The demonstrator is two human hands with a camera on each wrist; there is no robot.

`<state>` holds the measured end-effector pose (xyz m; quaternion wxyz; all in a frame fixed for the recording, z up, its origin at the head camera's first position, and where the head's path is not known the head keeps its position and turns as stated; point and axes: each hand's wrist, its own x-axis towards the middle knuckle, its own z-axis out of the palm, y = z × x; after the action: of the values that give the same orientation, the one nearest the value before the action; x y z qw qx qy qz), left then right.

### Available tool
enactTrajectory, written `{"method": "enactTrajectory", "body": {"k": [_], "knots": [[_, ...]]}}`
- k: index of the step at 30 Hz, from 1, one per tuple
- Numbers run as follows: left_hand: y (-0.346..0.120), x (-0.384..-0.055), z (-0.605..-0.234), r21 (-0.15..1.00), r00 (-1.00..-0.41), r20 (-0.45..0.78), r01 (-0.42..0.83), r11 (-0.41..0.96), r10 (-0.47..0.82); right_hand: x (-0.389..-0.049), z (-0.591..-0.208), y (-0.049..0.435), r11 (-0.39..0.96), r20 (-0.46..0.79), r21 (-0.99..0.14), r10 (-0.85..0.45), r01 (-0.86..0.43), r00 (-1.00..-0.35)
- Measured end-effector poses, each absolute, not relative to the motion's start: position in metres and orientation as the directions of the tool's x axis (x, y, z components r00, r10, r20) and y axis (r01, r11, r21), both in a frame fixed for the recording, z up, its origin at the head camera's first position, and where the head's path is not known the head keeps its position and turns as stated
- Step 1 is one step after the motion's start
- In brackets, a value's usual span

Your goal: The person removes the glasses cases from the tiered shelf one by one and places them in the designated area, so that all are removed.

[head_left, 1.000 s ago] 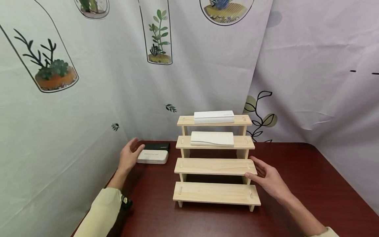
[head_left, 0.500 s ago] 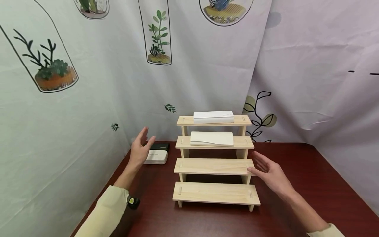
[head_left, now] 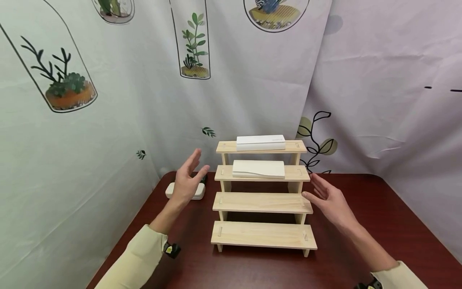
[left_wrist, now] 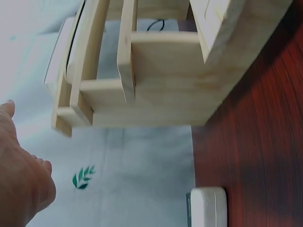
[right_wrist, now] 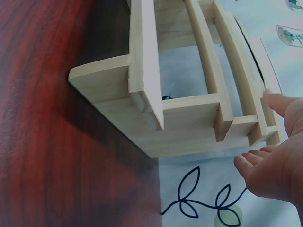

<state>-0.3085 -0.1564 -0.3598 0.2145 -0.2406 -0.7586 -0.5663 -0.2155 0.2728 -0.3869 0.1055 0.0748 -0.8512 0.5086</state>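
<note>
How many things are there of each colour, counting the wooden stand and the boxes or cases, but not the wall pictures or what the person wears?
White: 3 (long box, flap case, rounded case)
Dark: 1 (flat case, mostly hidden behind the left hand)
Pale wood: 1 (stand)
Total: 5

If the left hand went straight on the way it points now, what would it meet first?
Probably the cloth backdrop, near its printed leaf sprig: the left hand points up and away, to the left of the wooden stand, though depth is unclear.
</note>
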Motion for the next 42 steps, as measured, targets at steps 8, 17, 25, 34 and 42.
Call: {"method": "enactTrajectory", "body": {"k": [8, 17, 25, 34, 42], "knots": [[-0.14, -0.301, -0.358, 0.734, -0.77, 0.61, 0.638, 0.234, 0.187, -0.221, -0.382, 0.267, 0.48, 0.264, -0.845, -0.009, -0.236, -0.964], [-0.125, -0.298, -0.359, 0.752, -0.79, 0.564, 0.611, 0.246, 0.24, -0.226, -0.382, 0.264, 0.44, 0.271, -0.862, -0.021, -0.252, -0.962], [-0.111, -0.299, -0.362, 0.755, -0.794, 0.547, 0.605, 0.253, 0.268, -0.23, -0.383, 0.26, 0.45, 0.266, -0.858, -0.021, -0.247, -0.964], [-0.096, -0.304, -0.364, 0.785, -0.82, 0.494, 0.564, 0.255, 0.29, -0.235, -0.383, 0.258, 0.465, 0.28, -0.85, -0.002, -0.249, -0.96], [-0.088, -0.305, -0.358, 0.767, -0.84, 0.444, 0.537, 0.351, 0.313, -0.242, -0.384, 0.258, 0.468, 0.298, -0.845, 0.013, -0.258, -0.954]]}}
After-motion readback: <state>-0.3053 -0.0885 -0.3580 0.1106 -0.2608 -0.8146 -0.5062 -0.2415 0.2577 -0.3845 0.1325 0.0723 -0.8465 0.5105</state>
